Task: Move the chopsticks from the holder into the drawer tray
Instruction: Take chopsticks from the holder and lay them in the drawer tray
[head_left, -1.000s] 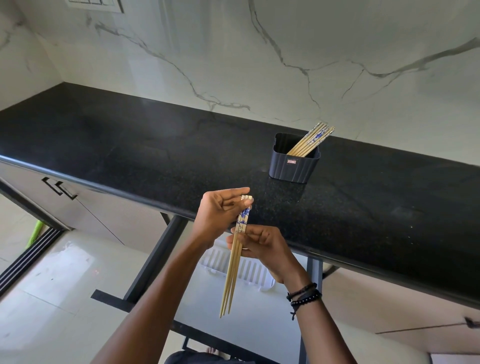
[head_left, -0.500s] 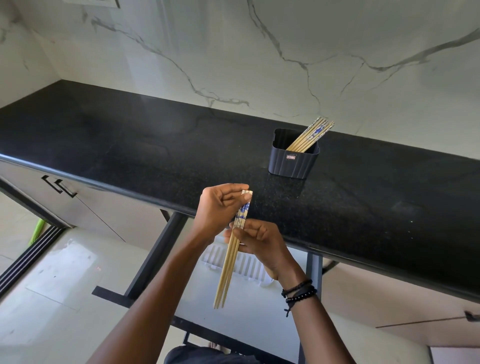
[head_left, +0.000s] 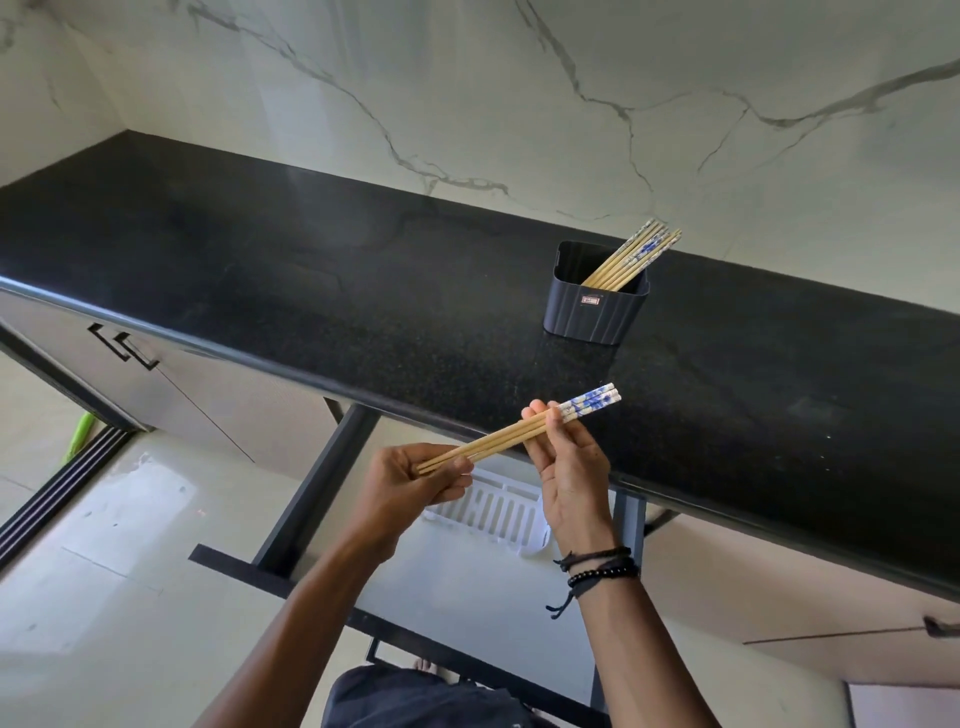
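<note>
While both hands are busy with them, the chopsticks in hand (head_left: 519, 432) lie almost level across the person's front, just above the white drawer tray (head_left: 493, 512) in the open drawer (head_left: 322, 483) beneath. The left hand (head_left: 410, 486) is closed round the plain tapered ends, and the right hand (head_left: 569, 470) pinches the sticks just behind their blue-and-white patterned tops, which jut out beyond its fingertips. Further out past the right hand, on the black counter (head_left: 260, 270), the dark holder (head_left: 597, 301) has a bundle of remaining chopsticks (head_left: 631, 257) leaning against its far corner.

These look light, stiff and smooth, so I'd guess the trouble is less weight than slipping: loose sticks will roll and splay against each other. Holding them as a bunch at two places along their length, as here, seems the sound way to lower them flat into the tray.
</note>
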